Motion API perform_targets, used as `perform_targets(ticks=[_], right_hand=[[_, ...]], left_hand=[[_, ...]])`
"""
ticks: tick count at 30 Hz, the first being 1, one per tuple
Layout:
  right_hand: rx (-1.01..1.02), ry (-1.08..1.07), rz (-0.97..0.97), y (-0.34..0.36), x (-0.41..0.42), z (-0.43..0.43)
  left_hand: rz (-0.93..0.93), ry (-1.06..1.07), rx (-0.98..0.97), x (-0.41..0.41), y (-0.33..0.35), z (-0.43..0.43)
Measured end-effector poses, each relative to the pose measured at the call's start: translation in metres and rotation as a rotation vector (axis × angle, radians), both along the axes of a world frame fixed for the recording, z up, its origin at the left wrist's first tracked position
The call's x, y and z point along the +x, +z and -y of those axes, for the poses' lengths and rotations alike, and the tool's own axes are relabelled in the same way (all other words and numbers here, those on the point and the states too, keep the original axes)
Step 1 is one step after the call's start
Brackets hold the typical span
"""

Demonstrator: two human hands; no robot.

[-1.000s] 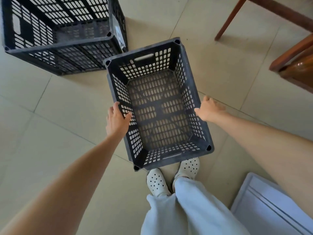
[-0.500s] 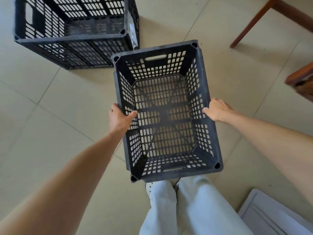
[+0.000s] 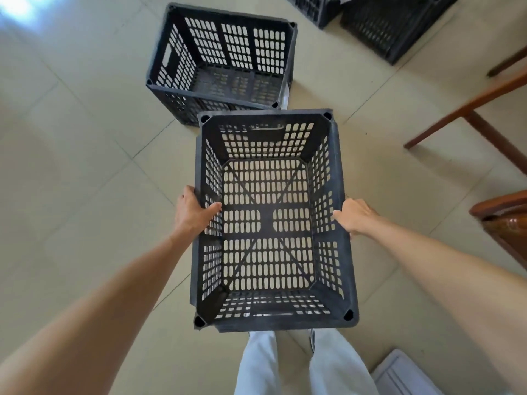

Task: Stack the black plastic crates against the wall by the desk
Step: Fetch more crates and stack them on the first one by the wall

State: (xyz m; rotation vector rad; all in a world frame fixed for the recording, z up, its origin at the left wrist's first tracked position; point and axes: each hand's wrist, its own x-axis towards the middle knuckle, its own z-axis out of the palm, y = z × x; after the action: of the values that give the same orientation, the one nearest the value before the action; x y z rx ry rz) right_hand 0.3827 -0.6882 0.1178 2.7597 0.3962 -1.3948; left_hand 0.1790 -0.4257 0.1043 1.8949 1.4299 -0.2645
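An empty black slotted plastic crate (image 3: 269, 223) hangs in front of me above the tiled floor. My left hand (image 3: 192, 212) grips its left rim, thumb inside the wall. My right hand (image 3: 355, 216) clasps the right rim. A second black crate (image 3: 222, 67) stands on the floor just beyond it, open side up. Two more black crates (image 3: 393, 27) sit at the top right, partly cut off by the frame edge.
Wooden furniture legs and a rail (image 3: 470, 109) cross the right side, with a brown wooden piece (image 3: 504, 223) below them. A pale flat panel (image 3: 405, 377) lies at the bottom right by my light trousers (image 3: 299, 366). Beige floor tiles (image 3: 71, 181) spread to the left.
The crate in my hands has risen and come closer, hiding my shoes. My view has tilted up, so the floor crate has moved toward the middle and further crates appear at the top right.
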Motion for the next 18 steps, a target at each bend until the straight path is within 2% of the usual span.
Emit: perform_targets(ticks=[4,10,18], right_hand=[[0.034,0.09,0.001,0.052,-0.015,-0.028],[0.133,0.23,0.036,0.123,-0.046,-0.063],[0.224,0.544,0.096,0.224,-0.106,-0.105]], left_hand=[[0.002,0.092,-0.039,-0.04,0.059,-0.014],[0.01,0.174,0.04,-0.108,0.148,-0.016],[-0.1,0.218,0.273,-0.212,0.262,0.019]])
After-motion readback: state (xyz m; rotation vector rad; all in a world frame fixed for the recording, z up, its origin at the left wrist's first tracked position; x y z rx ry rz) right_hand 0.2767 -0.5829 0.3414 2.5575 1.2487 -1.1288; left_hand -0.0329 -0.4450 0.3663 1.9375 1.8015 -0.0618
